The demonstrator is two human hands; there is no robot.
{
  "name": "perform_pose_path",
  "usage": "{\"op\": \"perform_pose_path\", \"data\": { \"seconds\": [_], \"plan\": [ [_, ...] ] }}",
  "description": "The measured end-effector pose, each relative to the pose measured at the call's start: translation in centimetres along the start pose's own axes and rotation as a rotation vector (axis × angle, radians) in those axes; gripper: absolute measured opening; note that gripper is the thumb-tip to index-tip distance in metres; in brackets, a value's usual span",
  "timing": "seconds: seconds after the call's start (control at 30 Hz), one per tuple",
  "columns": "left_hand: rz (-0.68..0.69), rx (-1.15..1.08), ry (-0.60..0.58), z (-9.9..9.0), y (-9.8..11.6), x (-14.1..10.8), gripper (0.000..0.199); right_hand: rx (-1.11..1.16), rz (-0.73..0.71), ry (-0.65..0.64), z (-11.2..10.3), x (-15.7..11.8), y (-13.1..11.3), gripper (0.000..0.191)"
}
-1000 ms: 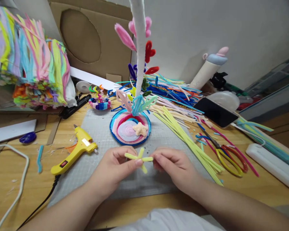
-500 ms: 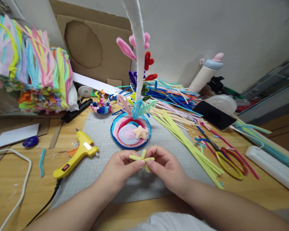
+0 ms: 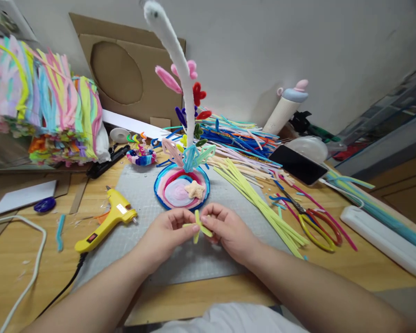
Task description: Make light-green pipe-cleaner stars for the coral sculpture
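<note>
Two hands: left hand point(image 3: 171, 233) and right hand point(image 3: 230, 233) meet above the near part of the grey mat point(image 3: 173, 268).
Fingers: left thumb and forefinger pinched narrow on the yellow-green cross point(image 3: 206, 231); right thumb and forefinger appear closed on its right side, other fingers curled behind.
Yellow-green cross: held off the mat between the hands; the two-sided grip presumably steadies its crossing while an arm is worked.
Glue gun point(image 3: 114, 215): lying left of the hands, handle toward the person, presumably for easy reach.
Yellow-green strips point(image 3: 263, 203): loosely fanned right of the hands; matching colour suggests stock kept close.
Scissors point(image 3: 300, 209): right of the strips, handles toward the person, likely for ready pickup.
Round base point(image 3: 175, 193): on the mat beyond the hands, bearing a pale star point(image 3: 195, 190), presumably set back for working room.
White stem point(image 3: 189, 97): rising behind the base, curved leftward at its top.
Cardboard point(image 3: 159, 60): upright at the rear, apparently leaning on the wall.
</note>
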State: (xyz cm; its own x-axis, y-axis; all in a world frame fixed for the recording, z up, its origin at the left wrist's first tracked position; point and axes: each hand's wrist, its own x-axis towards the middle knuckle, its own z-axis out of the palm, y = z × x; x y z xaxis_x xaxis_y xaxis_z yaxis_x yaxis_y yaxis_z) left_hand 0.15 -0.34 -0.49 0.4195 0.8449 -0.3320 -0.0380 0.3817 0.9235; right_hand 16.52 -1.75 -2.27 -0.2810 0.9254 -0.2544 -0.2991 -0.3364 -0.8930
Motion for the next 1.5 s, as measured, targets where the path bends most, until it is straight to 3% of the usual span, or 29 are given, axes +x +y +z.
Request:
{"op": "perform_pose_path", "data": {
  "seconds": [0.1, 0.27, 0.5, 0.63, 0.83, 1.1, 1.33, 1.5],
  "plan": [
    [0.043, -0.045, 0.049, 0.2, -0.2, 0.0, 0.028, 0.058, -0.042, -0.004, -0.1, -0.2, -0.1, 0.028],
    [-0.017, -0.112, 0.048, 0.4, 0.3, 0.0, 0.027, -0.176, -0.154, -0.001, -0.3, -0.1, -0.1, 0.027],
    [-0.099, 0.074, 0.050, 0.9, 1.9, 0.2, 0.030, -0.223, -0.176, 0.035, -0.5, 0.1, -0.1, 0.027],
    [-0.115, 0.118, 0.043, 0.7, 1.0, 0.8, 0.036, -0.245, -0.162, 0.061, -0.5, 0.4, -0.2, 0.029],
    [-0.008, 0.155, 0.058, 0.4, -0.4, 0.8, 0.034, -0.236, -0.130, 0.060, -0.6, 0.5, -0.1, 0.027],
    [0.021, -0.016, 0.146, 1.1, -0.3, 0.2, 0.033, -0.261, -0.240, 0.102, 0.1, -0.5, -0.2, 0.025],
    [0.052, -0.139, 0.135, 0.9, -1.0, 0.5, 0.031, -0.128, -0.125, 0.066, 0.0, -0.3, 0.2, 0.031],
    [0.036, -0.216, 0.127, 0.7, -0.9, 0.8, 0.027, -0.195, -0.132, 0.062, -0.2, -0.1, 0.3, 0.029]
  ]
}}
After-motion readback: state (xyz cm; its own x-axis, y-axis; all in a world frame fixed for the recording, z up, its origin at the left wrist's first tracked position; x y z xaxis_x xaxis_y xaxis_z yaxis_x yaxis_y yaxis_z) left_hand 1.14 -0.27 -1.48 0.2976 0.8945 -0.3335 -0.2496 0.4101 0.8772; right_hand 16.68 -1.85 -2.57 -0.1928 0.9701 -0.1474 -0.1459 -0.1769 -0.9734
